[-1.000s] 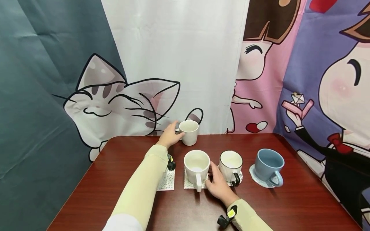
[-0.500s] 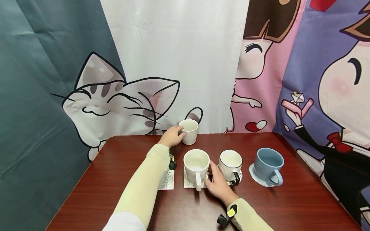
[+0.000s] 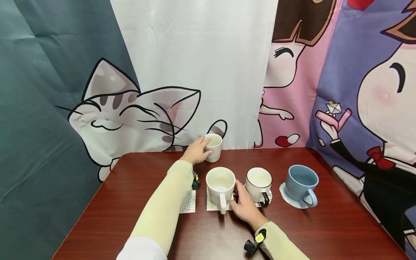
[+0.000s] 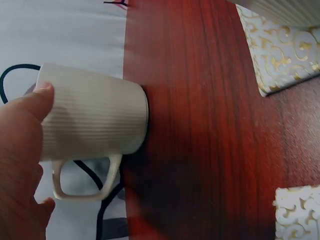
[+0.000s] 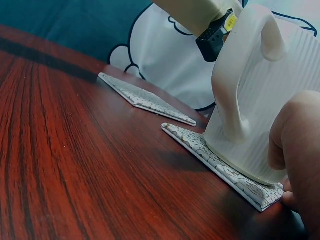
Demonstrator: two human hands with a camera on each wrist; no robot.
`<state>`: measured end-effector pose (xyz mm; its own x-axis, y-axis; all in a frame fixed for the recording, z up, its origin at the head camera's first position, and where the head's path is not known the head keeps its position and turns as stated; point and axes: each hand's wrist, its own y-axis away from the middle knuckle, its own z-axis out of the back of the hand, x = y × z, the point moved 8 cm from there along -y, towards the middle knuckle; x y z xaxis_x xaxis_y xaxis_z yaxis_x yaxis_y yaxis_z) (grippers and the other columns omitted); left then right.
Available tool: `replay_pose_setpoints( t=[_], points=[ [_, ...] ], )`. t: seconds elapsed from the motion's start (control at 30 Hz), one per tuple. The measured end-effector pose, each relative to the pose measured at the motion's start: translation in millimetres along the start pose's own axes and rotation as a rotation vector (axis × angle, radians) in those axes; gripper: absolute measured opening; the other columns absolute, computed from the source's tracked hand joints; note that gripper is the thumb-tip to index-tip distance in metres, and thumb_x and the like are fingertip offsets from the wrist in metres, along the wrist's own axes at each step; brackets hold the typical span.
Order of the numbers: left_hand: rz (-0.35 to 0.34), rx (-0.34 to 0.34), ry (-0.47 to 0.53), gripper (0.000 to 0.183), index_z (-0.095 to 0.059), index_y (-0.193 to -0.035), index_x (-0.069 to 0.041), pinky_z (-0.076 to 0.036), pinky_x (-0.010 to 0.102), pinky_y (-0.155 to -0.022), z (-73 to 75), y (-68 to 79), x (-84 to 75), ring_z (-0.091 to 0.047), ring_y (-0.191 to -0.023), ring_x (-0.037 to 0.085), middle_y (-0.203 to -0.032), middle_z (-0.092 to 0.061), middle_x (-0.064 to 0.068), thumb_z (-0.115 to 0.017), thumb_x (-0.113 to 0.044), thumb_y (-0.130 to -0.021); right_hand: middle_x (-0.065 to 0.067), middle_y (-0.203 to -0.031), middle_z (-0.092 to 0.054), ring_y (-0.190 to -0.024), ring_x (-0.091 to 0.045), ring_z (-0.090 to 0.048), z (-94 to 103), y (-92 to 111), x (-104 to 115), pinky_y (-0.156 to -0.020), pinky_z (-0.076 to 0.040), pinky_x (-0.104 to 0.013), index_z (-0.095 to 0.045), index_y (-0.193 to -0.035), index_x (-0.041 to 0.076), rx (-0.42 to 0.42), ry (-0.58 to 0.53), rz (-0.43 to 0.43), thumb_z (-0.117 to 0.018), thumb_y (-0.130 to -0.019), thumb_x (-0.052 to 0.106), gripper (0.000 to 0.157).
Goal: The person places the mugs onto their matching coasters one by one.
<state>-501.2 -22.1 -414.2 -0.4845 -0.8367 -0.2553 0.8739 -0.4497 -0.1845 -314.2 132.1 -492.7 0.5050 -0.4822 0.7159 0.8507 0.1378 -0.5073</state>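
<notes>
At the table's back edge stands a white ribbed mug (image 4: 95,110), its handle pointing left. My left hand (image 3: 195,151) is at this mug's rim, fingers reaching over the top and thumb against its side. Nearer, another white ribbed mug (image 3: 216,195), handle toward me, stands on a square patterned coaster (image 5: 235,182). My right hand (image 3: 246,209) lies round its lower right side, with bent thumb by the wall and a fingertip near the coaster's corner. The far fingers of both hands are partly hidden.
Right of the hands, a black-rimmed white mug (image 3: 259,184) and a blue mug (image 3: 301,182) stand on coasters. A square coaster (image 3: 188,203) lies left of the near mug, partly behind the left sleeve. A printed cloth (image 3: 201,65) hangs behind the table.
My left hand has moved right and over the back mug's rim, covering its handle in the head view. That mug stays put. My right hand and the near mug have not moved.
</notes>
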Motion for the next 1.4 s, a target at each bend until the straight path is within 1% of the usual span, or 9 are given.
replay_pose_setpoints(
  t=[0.1, 0.2, 0.43, 0.6, 0.7, 0.87, 1.07, 1.2, 1.4],
  points=[
    [-0.004, 0.029, -0.011, 0.056, -0.035, -0.142, -0.025, -0.020, 0.050, -0.105, -2.3, -0.7, -4.4, -0.017, -0.136, 0.031, -0.151, -0.017, 0.012, -0.050, -0.043, -0.092, -0.006, -0.115, -0.054, -0.094, -0.018, -0.056, -0.3, 0.6, -0.6, -0.079, -0.048, -0.037, -0.036, -0.135, 0.003, -0.003, -0.002, 0.011, -0.056, -0.063, -0.006, 0.075],
    [0.015, 0.036, -0.017, 0.050, -0.036, -0.142, -0.025, -0.020, 0.049, -0.106, -3.0, 0.4, -5.9, -0.017, -0.136, 0.031, -0.150, -0.017, 0.013, -0.044, -0.041, -0.095, -0.007, -0.114, -0.054, -0.093, -0.018, -0.056, -1.6, 1.6, -2.1, -0.079, -0.048, -0.037, -0.035, -0.136, 0.003, -0.002, 0.013, 0.021, -0.056, -0.063, -0.005, 0.076],
    [0.033, 0.061, -0.057, 0.055, -0.020, -0.147, -0.027, -0.018, 0.054, -0.104, -5.4, -2.4, -8.6, -0.015, -0.136, 0.034, -0.151, -0.012, 0.014, -0.033, -0.046, -0.097, -0.002, -0.115, -0.053, -0.094, -0.012, -0.054, -0.4, 0.8, -5.0, -0.081, -0.047, -0.035, -0.036, -0.136, 0.007, -0.004, 0.019, -0.025, -0.057, -0.064, -0.005, 0.076],
    [0.063, 0.088, -0.095, 0.056, -0.018, -0.147, -0.026, -0.017, 0.052, -0.105, -7.4, -5.0, -8.1, -0.018, -0.135, 0.033, -0.152, -0.010, 0.012, -0.030, -0.047, -0.097, -0.002, -0.115, -0.054, -0.095, -0.012, -0.054, 0.5, -0.4, -1.2, -0.081, -0.047, -0.034, -0.037, -0.135, 0.007, 0.003, 0.010, -0.027, -0.057, -0.064, -0.005, 0.075],
    [0.066, 0.092, -0.115, 0.055, -0.019, -0.147, -0.024, -0.018, 0.049, -0.106, -7.7, -6.3, -8.3, -0.019, -0.135, 0.032, -0.152, -0.011, 0.012, -0.030, -0.045, -0.097, -0.003, -0.115, -0.054, -0.094, -0.013, -0.055, 1.6, -0.5, -0.3, -0.081, -0.047, -0.034, -0.037, -0.135, 0.007, -0.003, 0.014, -0.020, -0.057, -0.064, -0.005, 0.075],
    [0.062, 0.100, -0.103, 0.057, -0.019, -0.148, -0.021, -0.017, 0.048, -0.107, -8.8, -6.7, -9.1, -0.018, -0.136, 0.030, -0.152, -0.011, 0.013, -0.031, -0.045, -0.098, -0.004, -0.113, -0.055, -0.093, -0.012, -0.055, 2.9, 0.4, 1.0, -0.079, -0.048, -0.033, -0.037, -0.134, 0.005, -0.017, 0.045, 0.005, -0.057, -0.064, -0.004, 0.074],
    [0.089, 0.117, -0.074, 0.064, -0.014, -0.148, -0.020, -0.015, 0.046, -0.108, -9.7, -7.3, -9.6, -0.017, -0.136, 0.027, -0.151, -0.006, 0.016, -0.033, -0.050, -0.095, -0.005, -0.111, -0.056, -0.091, -0.012, -0.055, 5.0, 1.9, 4.2, -0.077, -0.048, -0.032, -0.038, -0.132, 0.001, -0.038, 0.088, 0.045, -0.056, -0.063, -0.002, 0.072],
    [0.126, 0.122, -0.038, 0.073, -0.008, -0.149, -0.020, -0.014, 0.047, -0.108, -10.9, -11.2, -7.3, -0.020, -0.135, 0.029, -0.152, -0.003, 0.015, -0.036, -0.057, -0.092, -0.006, -0.113, -0.056, -0.094, -0.013, -0.056, 4.3, 1.7, 2.3, -0.078, -0.048, -0.032, -0.038, -0.133, 0.002, -0.024, 0.067, 0.019, -0.057, -0.064, -0.003, 0.072],
    [0.145, 0.127, -0.012, 0.079, -0.007, -0.149, -0.018, -0.012, 0.051, -0.107, -11.9, -20.0, -5.5, -0.014, -0.136, 0.031, -0.152, -0.003, 0.014, -0.035, -0.061, -0.089, -0.006, -0.114, -0.055, -0.095, -0.015, -0.056, 2.6, -0.5, 1.0, -0.080, -0.048, -0.033, -0.038, -0.134, 0.003, -0.009, 0.041, -0.008, -0.058, -0.065, -0.005, 0.072]
  ],
)
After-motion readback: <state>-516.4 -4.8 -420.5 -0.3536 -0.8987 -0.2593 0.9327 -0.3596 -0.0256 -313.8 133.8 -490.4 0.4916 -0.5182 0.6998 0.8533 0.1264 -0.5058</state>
